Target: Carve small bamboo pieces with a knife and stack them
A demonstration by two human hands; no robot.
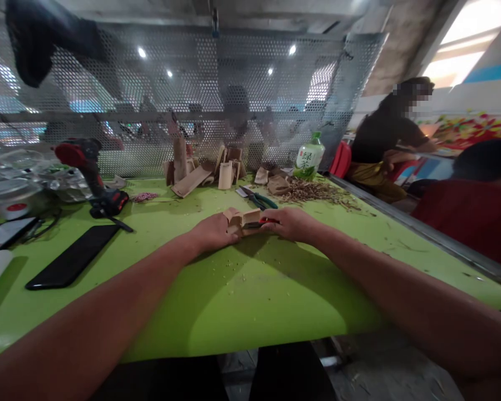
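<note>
My left hand (pixel 215 231) is closed on a pale wooden piece (pixel 235 219) above the green table (pixel 250 301). The piece looks hollowed or notched, but its exact shape is partly hidden by my fingers. In my right hand (pixel 294 224) is a small red-handled tool (pixel 269 220), its dark end reaching left against the wooden piece. Just behind the hands lie green-handled pliers (pixel 262 200). Small pale crumbs (pixel 242 277) are scattered on the table in front of my hands.
Bamboo pieces (pixel 191 179), a green-capped bottle (pixel 309 156) and a pile of brown sticks (pixel 313 191) stand at the back before a perforated metal screen (pixel 150 83). At left are a red-black drill (pixel 86 167) and a black phone (pixel 73 257). A seated person (pixel 378 133) is at right.
</note>
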